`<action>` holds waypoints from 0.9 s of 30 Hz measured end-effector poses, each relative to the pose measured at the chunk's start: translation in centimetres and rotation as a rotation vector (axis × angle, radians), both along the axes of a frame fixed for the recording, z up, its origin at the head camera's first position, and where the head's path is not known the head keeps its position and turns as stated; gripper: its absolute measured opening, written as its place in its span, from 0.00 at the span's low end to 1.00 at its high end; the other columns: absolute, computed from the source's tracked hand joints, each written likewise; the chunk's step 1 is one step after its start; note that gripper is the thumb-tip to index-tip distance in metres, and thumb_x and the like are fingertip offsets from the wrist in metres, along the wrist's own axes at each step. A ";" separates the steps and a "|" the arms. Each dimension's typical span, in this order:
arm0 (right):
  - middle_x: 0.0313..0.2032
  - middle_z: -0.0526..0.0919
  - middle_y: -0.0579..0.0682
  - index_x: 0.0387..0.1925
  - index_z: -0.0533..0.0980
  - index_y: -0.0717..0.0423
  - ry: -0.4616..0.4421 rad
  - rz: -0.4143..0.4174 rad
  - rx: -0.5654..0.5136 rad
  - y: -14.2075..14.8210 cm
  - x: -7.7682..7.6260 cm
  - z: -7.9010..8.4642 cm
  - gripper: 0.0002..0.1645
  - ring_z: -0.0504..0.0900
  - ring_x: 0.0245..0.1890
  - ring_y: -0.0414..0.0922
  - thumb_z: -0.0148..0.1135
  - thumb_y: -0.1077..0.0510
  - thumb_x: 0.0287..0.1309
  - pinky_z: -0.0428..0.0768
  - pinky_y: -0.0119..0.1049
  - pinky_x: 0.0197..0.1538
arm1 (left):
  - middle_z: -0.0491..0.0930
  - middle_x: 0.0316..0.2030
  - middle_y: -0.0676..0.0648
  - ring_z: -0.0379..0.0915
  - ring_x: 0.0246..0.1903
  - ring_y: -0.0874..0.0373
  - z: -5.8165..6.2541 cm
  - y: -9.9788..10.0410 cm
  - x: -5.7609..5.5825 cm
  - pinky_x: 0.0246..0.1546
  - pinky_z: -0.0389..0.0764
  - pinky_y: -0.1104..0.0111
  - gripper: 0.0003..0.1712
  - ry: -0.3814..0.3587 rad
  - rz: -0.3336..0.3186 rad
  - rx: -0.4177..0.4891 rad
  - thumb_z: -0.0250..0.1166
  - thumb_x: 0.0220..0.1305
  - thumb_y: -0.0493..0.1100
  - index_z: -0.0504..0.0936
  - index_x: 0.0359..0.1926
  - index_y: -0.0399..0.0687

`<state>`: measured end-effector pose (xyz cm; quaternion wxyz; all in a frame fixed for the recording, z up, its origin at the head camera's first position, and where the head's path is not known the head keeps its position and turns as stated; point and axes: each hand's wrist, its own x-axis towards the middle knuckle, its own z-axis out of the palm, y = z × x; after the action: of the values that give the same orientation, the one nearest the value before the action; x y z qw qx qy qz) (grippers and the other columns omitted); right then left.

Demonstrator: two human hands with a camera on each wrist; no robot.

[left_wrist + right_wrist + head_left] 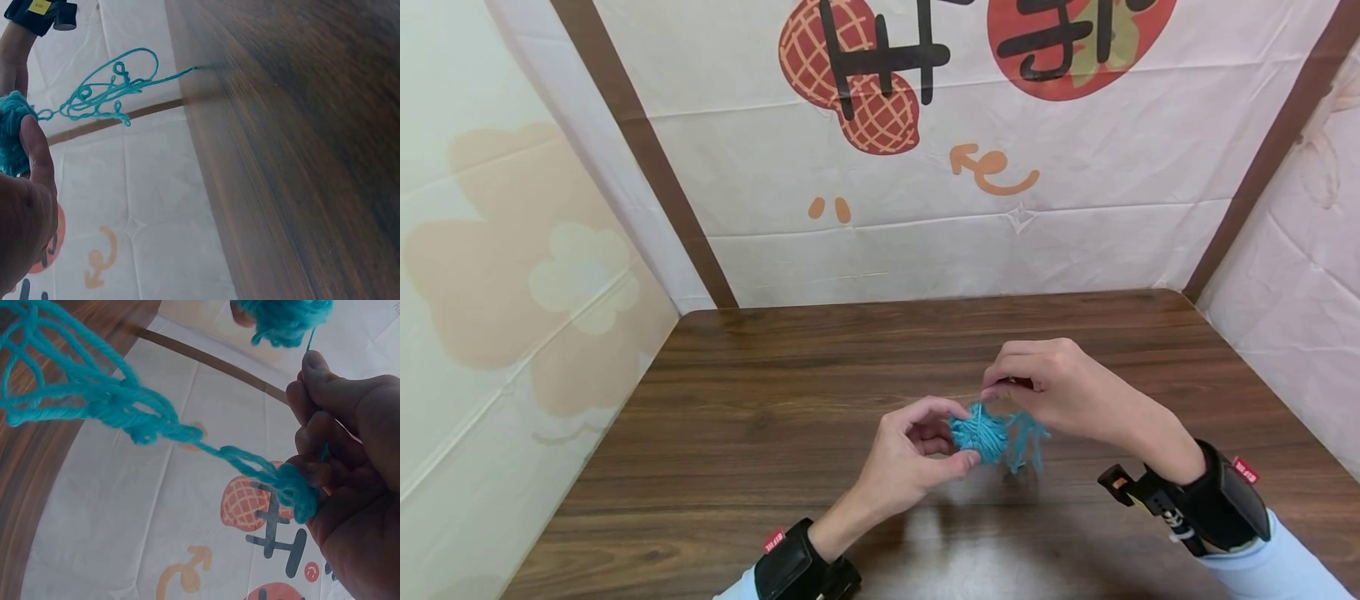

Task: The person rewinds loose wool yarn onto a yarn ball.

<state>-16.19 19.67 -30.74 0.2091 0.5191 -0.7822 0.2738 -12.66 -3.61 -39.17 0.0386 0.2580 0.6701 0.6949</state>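
Turquoise yarn ball (pixel 981 435), above the wood-grain surface (pixel 737 450) between left and right edges, your left hand (pixel 901 462) gripping it, your right hand (pixel 1067 387) pinching its strand (pixel 310 339), loose yarn tangle (pixel 122 411) hanging from your right palm.

light-blue sleeves (pixel 1277 554) | black wristbands (pixel 1234 504) | white-lettered red tags (pixel 1245 470) | black wrist camera (pixel 1117 484), right side

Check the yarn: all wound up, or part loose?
Part loose: tangled strands hang below the right hand, outside the wound ball that the left hand holds.
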 end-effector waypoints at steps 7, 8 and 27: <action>0.32 0.85 0.39 0.34 0.85 0.51 -0.005 -0.009 -0.038 0.5 -1.0 -0.3 0.17 0.81 0.29 0.31 0.74 0.75 0.48 0.74 0.17 0.31 | 0.83 0.41 0.43 0.83 0.36 0.64 -0.1 0.0 0.1 0.39 0.87 0.73 0.22 -0.019 -0.025 0.000 0.74 0.54 0.30 0.82 0.51 0.43; 0.32 0.85 0.39 0.34 0.85 0.51 -0.003 -0.012 -0.042 0.6 -1.1 -0.3 0.17 0.81 0.29 0.30 0.74 0.75 0.48 0.74 0.17 0.31 | 0.83 0.41 0.43 0.83 0.37 0.64 -0.1 0.0 0.1 0.39 0.88 0.72 0.22 -0.017 -0.027 -0.002 0.74 0.54 0.30 0.82 0.51 0.43; 0.29 0.84 0.37 0.34 0.85 0.47 -0.014 -0.140 -0.084 2.5 -3.7 -1.2 0.19 0.69 0.22 0.29 0.76 0.73 0.46 0.67 0.19 0.28 | 0.83 0.47 0.33 0.84 0.42 0.64 -0.7 0.0 0.1 0.44 0.89 0.69 0.22 0.054 -0.100 0.017 0.73 0.55 0.30 0.81 0.52 0.38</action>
<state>-19.93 22.15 -31.96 0.2439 0.4522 -0.8057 0.2947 -12.61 -3.59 -39.85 0.0531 0.3101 0.6511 0.6908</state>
